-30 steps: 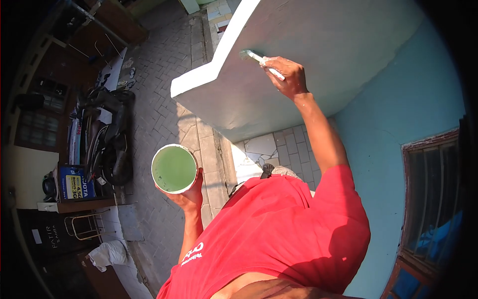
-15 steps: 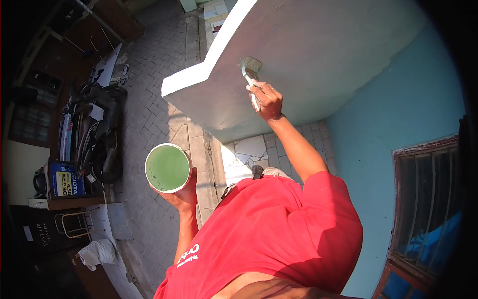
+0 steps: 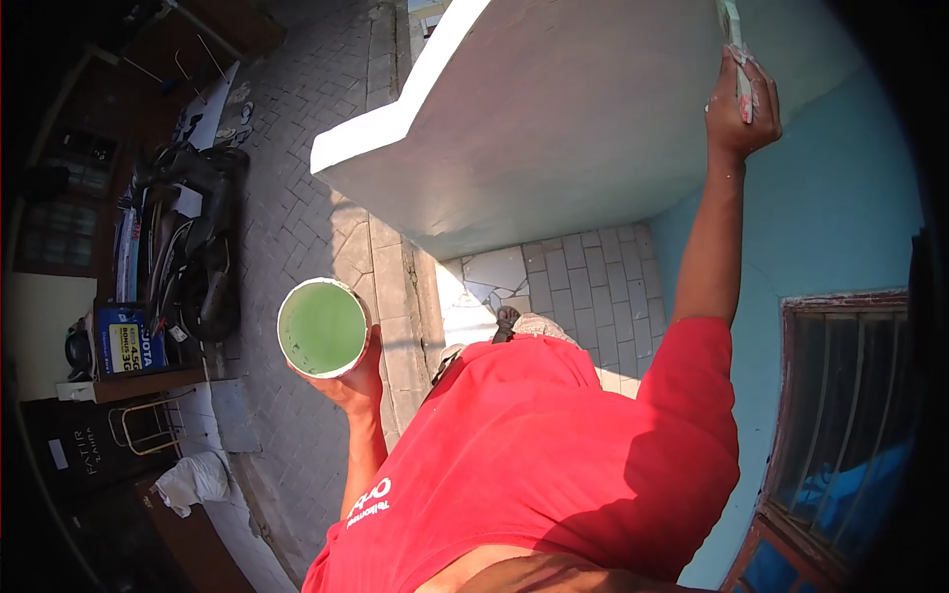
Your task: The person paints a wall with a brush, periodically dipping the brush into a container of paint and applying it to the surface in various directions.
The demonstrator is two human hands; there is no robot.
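Observation:
My left hand (image 3: 358, 381) is wrapped round the underside of a white-rimmed bucket (image 3: 322, 329), whose inside shows pale green paint. In my right hand (image 3: 746, 109) is the pale handle of a paintbrush (image 3: 733, 25), raised high against the wall. The brush's bristle end is cut off by the top of the view, so its contact with the wall is hidden. Whitish paint spots my right fingers. The low wall (image 3: 554, 128) has a greyish face and a white top edge (image 3: 395, 124).
A blue-green house wall (image 3: 751, 237) with a barred window (image 3: 850, 405) stands on my right. To the left, a paved lane (image 3: 297, 198) runs past a parked motorcycle (image 3: 203, 257). A white cloth bundle (image 3: 194, 482) lies near a metal rack (image 3: 148, 425).
My right hand has moved up and to the right along the wall with the paintbrush, and the arm is straighter. The bucket in my left hand has shifted slightly left in view.

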